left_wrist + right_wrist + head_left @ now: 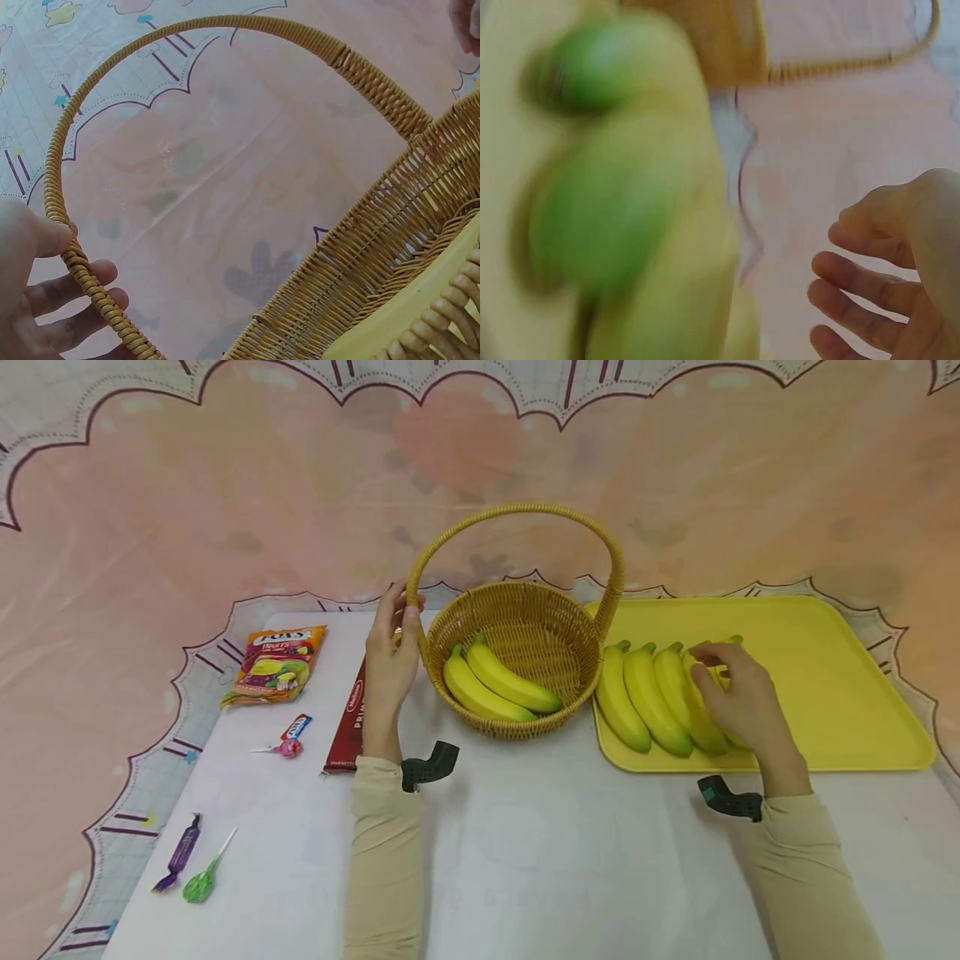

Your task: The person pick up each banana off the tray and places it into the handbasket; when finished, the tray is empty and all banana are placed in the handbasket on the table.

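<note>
A round wicker basket with a tall arched handle stands in the middle of the table, and two yellow bananas with green tips lie in it. My left hand holds the left side of that handle, thumb on one side and fingers behind it. Several more bananas lie in a row on the left part of a yellow tray. Over the right end of this row hovers my right hand, hiding part of it. In the right wrist view its fingers are loosely bent and spread, with nothing between them.
Behind my left hand lies a dark red spaghetti pack. Further left are a Fox's candy bag, a pink lollipop, a small wrapped sweet, a purple-wrapped candy and a green lollipop. A patterned cloth rises behind the table.
</note>
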Tool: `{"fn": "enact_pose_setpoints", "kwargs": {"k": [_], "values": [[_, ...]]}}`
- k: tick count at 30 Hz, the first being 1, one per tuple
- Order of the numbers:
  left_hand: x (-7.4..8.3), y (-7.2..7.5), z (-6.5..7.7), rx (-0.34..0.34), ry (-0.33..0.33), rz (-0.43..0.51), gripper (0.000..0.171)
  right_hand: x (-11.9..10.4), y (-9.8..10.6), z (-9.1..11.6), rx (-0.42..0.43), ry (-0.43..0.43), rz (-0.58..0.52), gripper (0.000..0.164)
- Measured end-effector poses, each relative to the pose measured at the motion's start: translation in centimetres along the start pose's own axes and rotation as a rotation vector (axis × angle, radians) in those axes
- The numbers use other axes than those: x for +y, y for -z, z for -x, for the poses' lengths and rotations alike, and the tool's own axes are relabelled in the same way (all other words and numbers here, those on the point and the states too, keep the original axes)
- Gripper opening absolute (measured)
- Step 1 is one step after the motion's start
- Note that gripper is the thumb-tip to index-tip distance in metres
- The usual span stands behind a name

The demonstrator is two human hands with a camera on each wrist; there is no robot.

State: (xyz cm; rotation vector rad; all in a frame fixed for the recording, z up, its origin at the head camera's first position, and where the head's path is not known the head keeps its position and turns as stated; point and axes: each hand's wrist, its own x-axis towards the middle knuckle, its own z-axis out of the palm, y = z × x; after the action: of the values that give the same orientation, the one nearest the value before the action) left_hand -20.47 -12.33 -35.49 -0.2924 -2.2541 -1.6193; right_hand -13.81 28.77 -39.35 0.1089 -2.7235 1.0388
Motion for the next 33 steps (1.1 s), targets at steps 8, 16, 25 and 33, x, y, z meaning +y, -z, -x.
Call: {"fn": "enact_pose_setpoints", "kwargs": {"k": [8,16,25,33], "values": [[-0.2,0.0,0.0,-0.006,0.002,-0.014,0.038,5.5,2.8,1.2,-0.086,-0.197,0.092,0.062],[-0.1,0.0,0.0,-0.01,0.014,-0.017,0.039,7.1,3.3,1.8,-0.234,-0.274,0.088,0.07],[3.0,0.5,0.7,-0.023,0.053,-0.002,0.04,6.6,3.8,1.8,-0.223,-0.29,0.1,0.066],[0.4,0.3,0.0,-0.011,0.028,-0.021,0.04,4.1,4.6,1.8,-0.256,-0.21,0.123,0.065]]}}
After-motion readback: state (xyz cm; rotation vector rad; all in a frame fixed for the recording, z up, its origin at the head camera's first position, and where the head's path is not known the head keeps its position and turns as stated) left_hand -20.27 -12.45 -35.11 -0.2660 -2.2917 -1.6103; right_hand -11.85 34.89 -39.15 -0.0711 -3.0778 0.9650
